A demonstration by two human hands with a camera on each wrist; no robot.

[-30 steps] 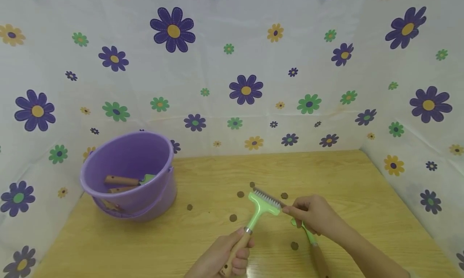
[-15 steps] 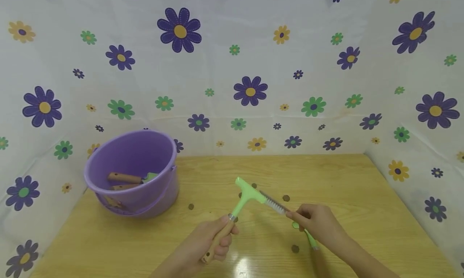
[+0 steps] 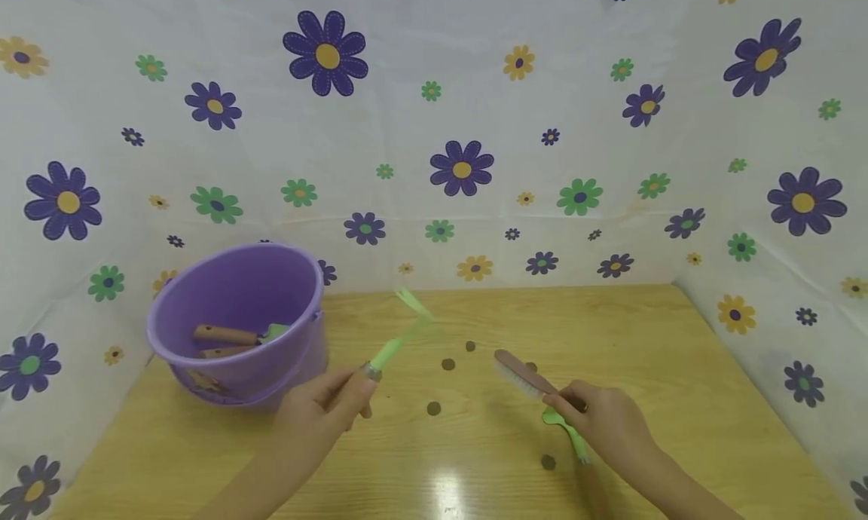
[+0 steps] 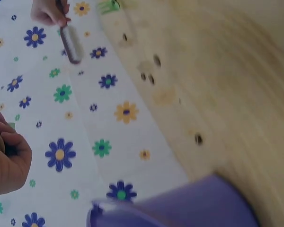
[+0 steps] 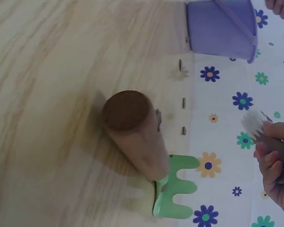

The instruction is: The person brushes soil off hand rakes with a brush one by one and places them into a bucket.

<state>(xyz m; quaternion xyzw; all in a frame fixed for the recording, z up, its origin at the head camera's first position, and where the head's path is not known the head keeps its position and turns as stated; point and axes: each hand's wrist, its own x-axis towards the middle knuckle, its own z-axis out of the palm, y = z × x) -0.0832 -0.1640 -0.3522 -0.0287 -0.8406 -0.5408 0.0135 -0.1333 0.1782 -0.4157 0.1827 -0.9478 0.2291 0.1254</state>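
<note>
My left hand grips the wooden handle of a green-headed tool, raised near the bucket's right side; its head is blurred in the head view. My right hand holds a brown brush with white bristles facing down and left, above the table. Below that hand lies a green rake with a brown handle, seen in the right wrist view with its handle end toward the camera and its green prongs beyond. In the left wrist view the left hand shows at the left edge.
A purple bucket stands tilted-looking at the left, with wooden-handled tools inside. Several small dark round pieces are scattered over the wooden table. A flowered white cloth rises behind and at both sides.
My left hand has moved left with the green tool, away from the brush, and the tool has turned. My right hand still holds the brush, whose brown back now shows more.
</note>
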